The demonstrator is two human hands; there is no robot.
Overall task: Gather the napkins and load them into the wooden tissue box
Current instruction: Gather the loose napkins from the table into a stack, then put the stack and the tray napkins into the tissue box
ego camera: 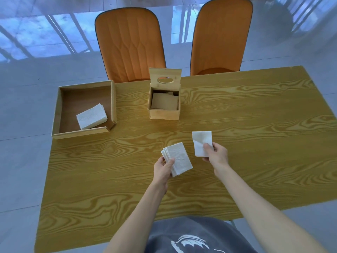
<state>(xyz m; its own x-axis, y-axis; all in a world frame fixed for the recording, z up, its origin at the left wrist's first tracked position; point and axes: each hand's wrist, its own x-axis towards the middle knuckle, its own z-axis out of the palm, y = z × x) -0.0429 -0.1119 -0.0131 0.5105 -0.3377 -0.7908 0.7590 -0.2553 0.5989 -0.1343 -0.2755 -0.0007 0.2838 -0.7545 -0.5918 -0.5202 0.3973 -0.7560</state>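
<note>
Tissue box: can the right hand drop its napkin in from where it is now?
Probably yes. The tissue box has its lid raised and nothing lies on the bare table between it and the right hand pinching one napkin.

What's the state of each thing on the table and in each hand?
Wooden tissue box: lid up, brown sheets inside.
Wooden tray: holds one white napkin stack.
Left hand: grips a fanned napkin pile.
Right hand: pinches a single napkin.
</note>
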